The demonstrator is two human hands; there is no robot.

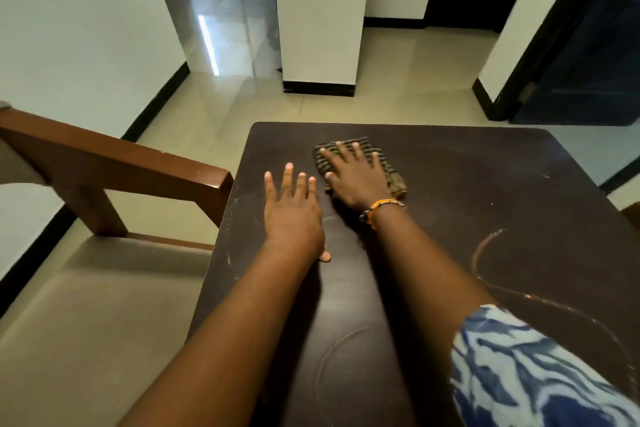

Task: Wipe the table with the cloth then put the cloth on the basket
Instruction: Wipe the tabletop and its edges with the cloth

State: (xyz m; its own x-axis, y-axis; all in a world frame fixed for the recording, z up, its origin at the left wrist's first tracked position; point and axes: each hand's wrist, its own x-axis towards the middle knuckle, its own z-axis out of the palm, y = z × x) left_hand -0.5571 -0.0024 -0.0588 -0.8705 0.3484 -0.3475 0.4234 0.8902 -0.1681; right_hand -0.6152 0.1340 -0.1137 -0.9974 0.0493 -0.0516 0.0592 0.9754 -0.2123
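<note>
A dark brown table (450, 204), scuffed and marked with pale curved streaks, stands on glossy beige floor tiles (398, 80) between white walls with black skirting. A wooden chair (114, 163) sits at nine o'clock. Toward twelve o'clock on the tabletop, the right hand (356, 177) presses flat, fingers spread, on the striped cloth (393, 177). The left hand (292, 215) rests beside it, fingers straight. No container is in view.

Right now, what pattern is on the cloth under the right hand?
Dark and tan stripes on the cloth, seen in the head view.
</note>
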